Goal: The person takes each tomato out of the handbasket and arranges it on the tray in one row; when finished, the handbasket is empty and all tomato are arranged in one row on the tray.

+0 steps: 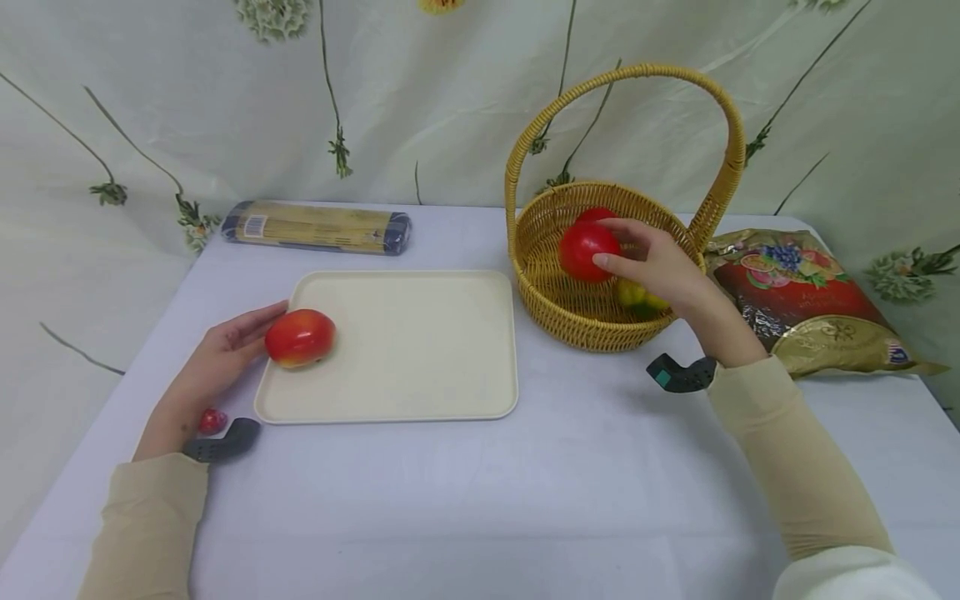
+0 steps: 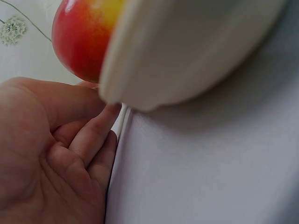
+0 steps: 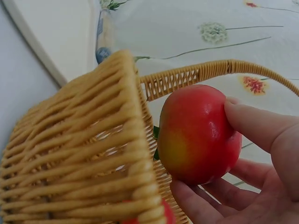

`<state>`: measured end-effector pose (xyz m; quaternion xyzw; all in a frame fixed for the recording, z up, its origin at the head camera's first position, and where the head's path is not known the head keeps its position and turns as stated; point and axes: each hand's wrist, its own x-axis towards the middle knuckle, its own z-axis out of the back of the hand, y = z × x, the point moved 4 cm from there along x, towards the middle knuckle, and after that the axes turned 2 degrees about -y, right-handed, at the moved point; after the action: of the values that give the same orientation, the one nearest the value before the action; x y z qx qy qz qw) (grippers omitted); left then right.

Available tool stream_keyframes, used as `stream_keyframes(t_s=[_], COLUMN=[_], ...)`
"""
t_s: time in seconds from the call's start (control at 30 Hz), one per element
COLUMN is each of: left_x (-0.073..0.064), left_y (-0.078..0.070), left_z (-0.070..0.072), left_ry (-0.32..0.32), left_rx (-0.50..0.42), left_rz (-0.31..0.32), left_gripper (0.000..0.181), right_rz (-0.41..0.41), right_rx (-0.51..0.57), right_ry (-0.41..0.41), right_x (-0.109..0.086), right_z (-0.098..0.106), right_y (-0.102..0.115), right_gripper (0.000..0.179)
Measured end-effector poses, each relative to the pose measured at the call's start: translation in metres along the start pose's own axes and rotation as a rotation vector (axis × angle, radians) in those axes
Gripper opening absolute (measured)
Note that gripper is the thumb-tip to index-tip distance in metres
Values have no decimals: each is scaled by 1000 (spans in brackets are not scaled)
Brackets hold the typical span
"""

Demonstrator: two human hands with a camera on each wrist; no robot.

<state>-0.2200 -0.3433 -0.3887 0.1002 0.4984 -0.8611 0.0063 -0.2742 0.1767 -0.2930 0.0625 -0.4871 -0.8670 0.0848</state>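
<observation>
In the head view my right hand (image 1: 648, 254) pinches a red round fruit (image 1: 583, 252) between thumb and fingers, over the wicker basket (image 1: 573, 329). The right wrist view shows this fruit (image 3: 198, 135) with a yellow patch and green leafy bits at one end. Another red fruit (image 1: 597, 214) and a yellow-green one (image 1: 636, 293) lie inside the basket, partly hidden. My left hand (image 1: 225, 350) holds the left rim of a cream tray (image 1: 420, 350), thumb and fingers at its edge (image 2: 124, 79). A red-yellow mango (image 1: 300, 337) lies on the tray close to that hand.
Behind the tray lies a wrapped roll (image 1: 315, 227). A red and gold bag (image 1: 817, 300) lies right of the basket, whose tall handle (image 1: 645, 71) arches up. Next to the left wrist is a small red item (image 1: 212, 421). Floral cloth (image 1: 450, 100) hangs behind the white table.
</observation>
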Motion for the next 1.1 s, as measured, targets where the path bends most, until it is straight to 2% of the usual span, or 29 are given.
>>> stream_keyframes(t_s=[0.27, 0.47, 0.83, 1.1], left_x=[0, 0, 1, 3], left_y=[-1, -1, 1, 1], left_z=[-1, -1, 1, 1], left_ry=[-5, -6, -2, 1], left_rx=[0, 10, 15, 14], left_rz=[-17, -22, -22, -32], left_gripper=[61, 60, 59, 59], right_rz=[49, 81, 138, 180], right_rx=[38, 83, 227, 275], right_ry=[-3, 18, 88, 157], right_x=[-4, -4, 0, 9], right_z=[-5, -19, -62, -100], right_y=[13, 23, 45, 56], right_gripper=[57, 55, 55, 55])
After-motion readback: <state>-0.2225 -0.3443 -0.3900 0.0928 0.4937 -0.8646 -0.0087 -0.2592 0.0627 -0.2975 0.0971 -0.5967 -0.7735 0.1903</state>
